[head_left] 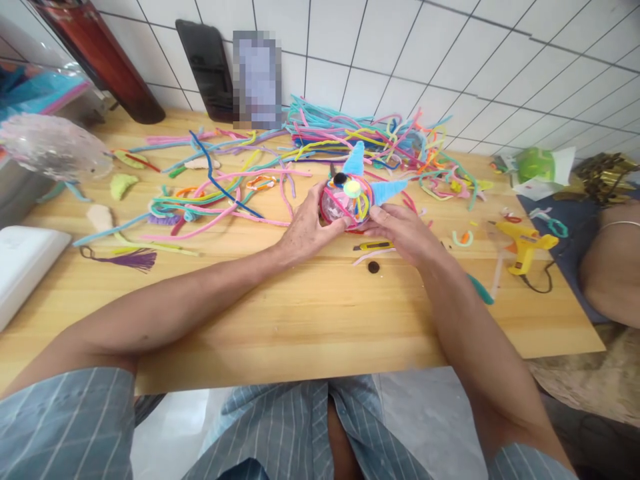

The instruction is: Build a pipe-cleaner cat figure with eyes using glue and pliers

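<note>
Between my two hands is a round pipe-cleaner craft ball (334,205), clear with pink and yellow strips over it. Two light-blue pointed cones (356,160) stick out from its far and right sides, and a black disc (340,179) sits on top. My left hand (311,223) is wrapped round the ball's left side, thumb at its near side. From the right, my right hand (400,230) grips its lower right edge; some fingertips are hidden. Just below lie a yellow utility knife (375,246), a pale pink strip (373,256) and a loose black disc (373,267).
Pipe cleaners (345,137) are heaped along the tiled wall, with more strewn at left. A yellow glue gun (525,247) lies at right, near another person's limb (613,260). Two phones, one a black phone (206,70), lean on the wall beside a red-brown cylinder (107,60).
</note>
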Available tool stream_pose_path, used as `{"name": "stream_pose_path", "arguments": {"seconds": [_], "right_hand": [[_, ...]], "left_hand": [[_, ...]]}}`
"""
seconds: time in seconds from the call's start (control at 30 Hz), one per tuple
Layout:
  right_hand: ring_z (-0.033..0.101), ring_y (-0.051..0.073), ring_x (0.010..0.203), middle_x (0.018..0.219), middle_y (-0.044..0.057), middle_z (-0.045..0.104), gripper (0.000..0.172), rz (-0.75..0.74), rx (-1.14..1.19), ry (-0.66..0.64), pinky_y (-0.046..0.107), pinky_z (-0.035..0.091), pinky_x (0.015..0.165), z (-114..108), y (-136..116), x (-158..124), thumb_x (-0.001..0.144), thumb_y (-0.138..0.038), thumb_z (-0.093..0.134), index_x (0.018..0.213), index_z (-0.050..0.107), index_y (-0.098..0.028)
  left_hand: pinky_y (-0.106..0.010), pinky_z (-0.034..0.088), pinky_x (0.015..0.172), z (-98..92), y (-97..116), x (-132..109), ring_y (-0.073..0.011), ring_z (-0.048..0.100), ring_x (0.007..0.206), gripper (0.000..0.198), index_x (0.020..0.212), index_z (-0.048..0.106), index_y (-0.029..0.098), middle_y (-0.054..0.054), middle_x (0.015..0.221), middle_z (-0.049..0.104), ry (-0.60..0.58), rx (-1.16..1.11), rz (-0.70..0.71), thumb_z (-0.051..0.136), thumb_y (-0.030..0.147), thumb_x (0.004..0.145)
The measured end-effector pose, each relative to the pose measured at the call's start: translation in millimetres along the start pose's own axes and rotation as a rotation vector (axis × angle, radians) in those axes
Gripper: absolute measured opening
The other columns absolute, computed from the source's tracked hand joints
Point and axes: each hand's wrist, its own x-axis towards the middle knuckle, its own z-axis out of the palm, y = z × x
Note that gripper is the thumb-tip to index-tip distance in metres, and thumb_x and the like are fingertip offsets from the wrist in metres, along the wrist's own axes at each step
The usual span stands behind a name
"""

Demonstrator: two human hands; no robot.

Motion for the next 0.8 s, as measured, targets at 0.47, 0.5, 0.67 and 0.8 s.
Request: {"name": "stream_pose_path", "arguments": {"seconds": [0.47,0.5,0.67,0.8], "right_hand": [[0.079,0.028,0.104,0.11,0.007,0.085,0.038,0.036,0.041,-0.061,0.047,0.068,0.094,19.6,-3.4,-41.8,0.08,-0.055,0.086,0.103,0.082,-0.025],[0.079,0.027,0.104,0.114,0.006,0.085,0.036,0.026,0.018,-0.055,0.047,0.068,0.094,16.4,-4.4,-50.9,0.083,-0.052,0.083,0.109,0.082,-0.027],[0.079,0.029,0.112,0.116,0.004,0.085,0.027,-0.079,-0.191,0.347,0.05,0.064,0.102,-35.2,10.3,-113.1,0.09,-0.048,0.079,0.112,0.084,-0.033],[0.078,0.032,0.107,0.111,0.009,0.083,0.022,-0.094,-0.307,0.862,0.048,0.062,0.094,-114.2,50.7,-149.1,0.085,-0.043,0.084,0.1,0.08,-0.028]], "left_hand": [[-0.057,0.04,0.131,-1.9,-16.3,2.6,-0.0419,0.048,0.156,0.123,0.161,0.037,0.02,-0.023,0.164,0.048,-0.027,0.172,0.166,0.093,0.078,0.068],[-0.055,0.041,0.131,-1.9,-16.4,2.3,-0.0407,0.051,0.154,0.122,0.161,0.036,0.021,-0.022,0.163,0.049,-0.025,0.16,0.161,0.093,0.076,0.069],[-0.055,0.048,0.125,-0.2,-15.3,0.3,-0.0382,0.059,0.145,0.115,0.159,0.036,0.025,-0.019,0.157,0.054,-0.024,0.116,0.177,0.094,0.07,0.071],[-0.058,0.047,0.126,0.1,-15.3,-0.9,-0.0391,0.057,0.147,0.107,0.159,0.039,0.026,-0.019,0.156,0.054,-0.039,0.127,0.233,0.091,0.07,0.076]]}}
